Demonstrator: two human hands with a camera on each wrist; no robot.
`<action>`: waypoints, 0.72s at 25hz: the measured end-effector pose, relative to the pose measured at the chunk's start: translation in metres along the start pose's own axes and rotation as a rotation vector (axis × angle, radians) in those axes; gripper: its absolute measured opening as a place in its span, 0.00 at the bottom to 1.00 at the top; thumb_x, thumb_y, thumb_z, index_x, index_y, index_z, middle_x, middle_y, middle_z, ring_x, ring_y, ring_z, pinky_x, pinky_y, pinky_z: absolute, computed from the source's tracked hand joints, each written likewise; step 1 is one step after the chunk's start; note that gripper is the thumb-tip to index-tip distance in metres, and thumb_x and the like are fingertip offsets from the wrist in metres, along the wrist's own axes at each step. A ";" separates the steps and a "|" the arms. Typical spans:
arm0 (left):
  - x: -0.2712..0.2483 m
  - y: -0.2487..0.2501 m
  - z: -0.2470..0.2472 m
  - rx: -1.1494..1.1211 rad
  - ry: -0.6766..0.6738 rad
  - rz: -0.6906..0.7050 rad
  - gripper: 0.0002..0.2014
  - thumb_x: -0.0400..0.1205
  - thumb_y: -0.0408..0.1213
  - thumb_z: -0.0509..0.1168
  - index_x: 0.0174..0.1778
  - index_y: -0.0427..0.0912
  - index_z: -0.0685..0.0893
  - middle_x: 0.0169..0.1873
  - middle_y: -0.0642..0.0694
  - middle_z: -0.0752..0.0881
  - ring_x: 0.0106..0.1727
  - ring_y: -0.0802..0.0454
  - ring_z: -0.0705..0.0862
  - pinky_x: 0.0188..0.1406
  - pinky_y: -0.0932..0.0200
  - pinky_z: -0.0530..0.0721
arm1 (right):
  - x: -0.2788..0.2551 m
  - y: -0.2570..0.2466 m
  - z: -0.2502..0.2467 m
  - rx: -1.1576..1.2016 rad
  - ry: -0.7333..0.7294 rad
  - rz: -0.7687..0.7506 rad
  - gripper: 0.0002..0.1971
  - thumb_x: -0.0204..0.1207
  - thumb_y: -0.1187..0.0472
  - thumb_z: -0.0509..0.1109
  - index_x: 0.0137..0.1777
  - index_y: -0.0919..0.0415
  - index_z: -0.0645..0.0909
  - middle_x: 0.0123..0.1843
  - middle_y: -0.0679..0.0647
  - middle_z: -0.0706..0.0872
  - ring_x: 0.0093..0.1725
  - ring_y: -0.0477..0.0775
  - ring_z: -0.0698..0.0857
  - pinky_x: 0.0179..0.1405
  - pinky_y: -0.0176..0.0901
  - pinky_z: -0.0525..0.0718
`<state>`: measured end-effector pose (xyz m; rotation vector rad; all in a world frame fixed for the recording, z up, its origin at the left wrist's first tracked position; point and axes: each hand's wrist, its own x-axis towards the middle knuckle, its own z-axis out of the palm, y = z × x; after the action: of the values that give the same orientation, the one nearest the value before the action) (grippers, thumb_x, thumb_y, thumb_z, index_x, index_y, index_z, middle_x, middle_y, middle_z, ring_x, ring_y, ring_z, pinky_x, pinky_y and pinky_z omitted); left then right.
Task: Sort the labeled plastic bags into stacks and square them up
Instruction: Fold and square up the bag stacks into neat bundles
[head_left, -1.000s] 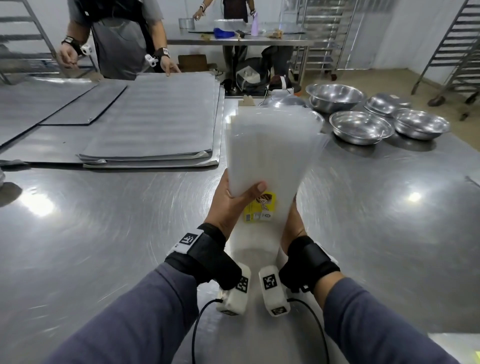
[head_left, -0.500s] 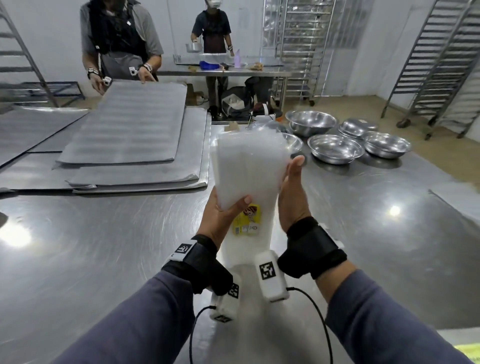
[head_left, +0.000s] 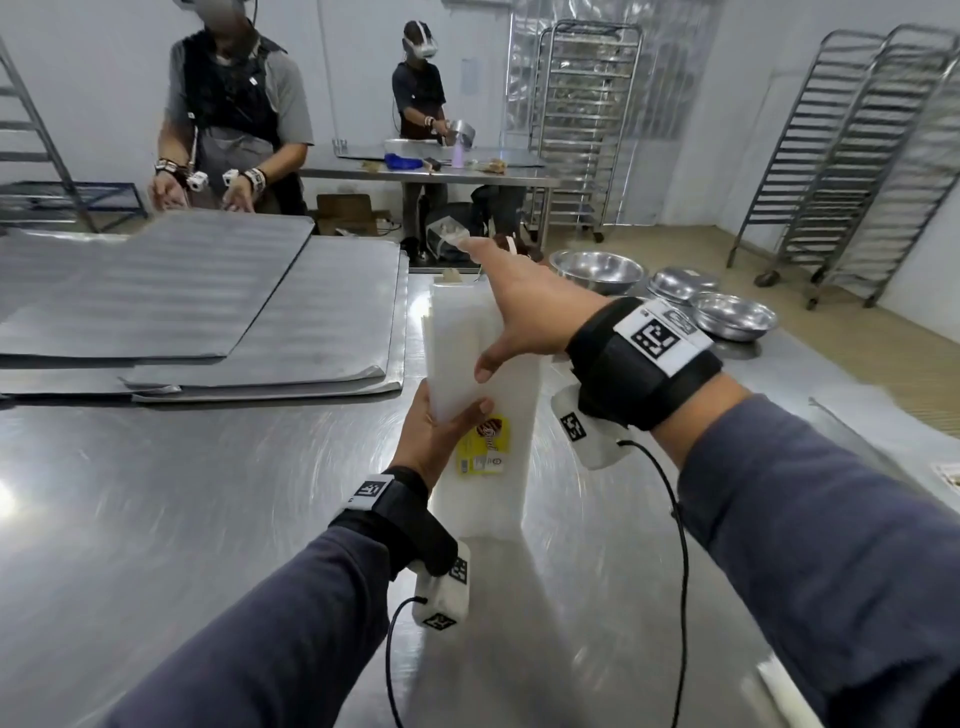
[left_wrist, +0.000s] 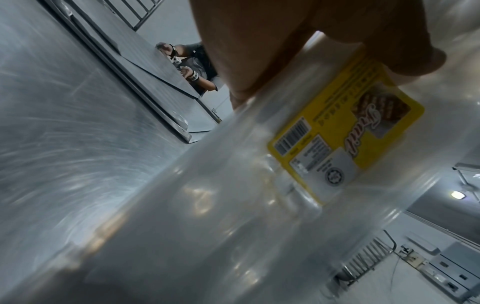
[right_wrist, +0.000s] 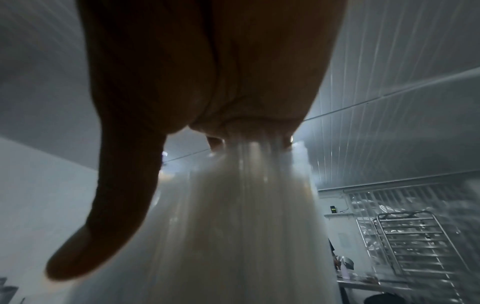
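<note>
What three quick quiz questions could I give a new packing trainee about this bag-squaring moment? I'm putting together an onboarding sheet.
1. True or false: the stack of plastic bags stands upright on the steel table.
2. Which hand grips the stack just above the yellow label?
A. left hand
B. right hand
C. neither
3. Fill in: the right hand lies with straight fingers along the stack's ____ end.

Key
1. True: its bottom edge rests on the table.
2. A: the left thumb presses the front face above the label.
3. Top: the fingers reach over the upper edge, thumb on the front.
</note>
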<state>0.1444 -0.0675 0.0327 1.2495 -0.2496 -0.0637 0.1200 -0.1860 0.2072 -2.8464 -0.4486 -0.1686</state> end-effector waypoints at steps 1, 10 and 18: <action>0.000 0.001 0.001 -0.011 0.002 -0.006 0.40 0.59 0.46 0.78 0.67 0.41 0.74 0.55 0.39 0.87 0.52 0.46 0.88 0.43 0.56 0.87 | 0.007 -0.002 0.000 -0.074 -0.028 0.029 0.63 0.54 0.53 0.86 0.82 0.54 0.45 0.78 0.57 0.69 0.77 0.60 0.66 0.77 0.55 0.62; 0.004 -0.004 0.000 -0.018 0.000 -0.017 0.29 0.66 0.35 0.75 0.63 0.41 0.76 0.51 0.40 0.88 0.47 0.47 0.89 0.39 0.58 0.87 | 0.032 -0.003 0.006 -0.281 -0.214 0.099 0.29 0.67 0.51 0.78 0.67 0.59 0.77 0.63 0.56 0.82 0.64 0.59 0.78 0.60 0.47 0.76; 0.000 -0.035 -0.032 0.388 -0.177 -0.140 0.34 0.56 0.48 0.80 0.59 0.49 0.79 0.52 0.47 0.87 0.52 0.56 0.85 0.52 0.65 0.82 | 0.010 0.053 -0.009 0.122 -0.102 0.172 0.18 0.67 0.60 0.79 0.57 0.59 0.83 0.53 0.55 0.86 0.51 0.54 0.82 0.56 0.45 0.80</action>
<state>0.1547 -0.0483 -0.0096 1.6499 -0.3375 -0.2569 0.1452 -0.2345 0.2053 -2.7644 -0.2229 0.0348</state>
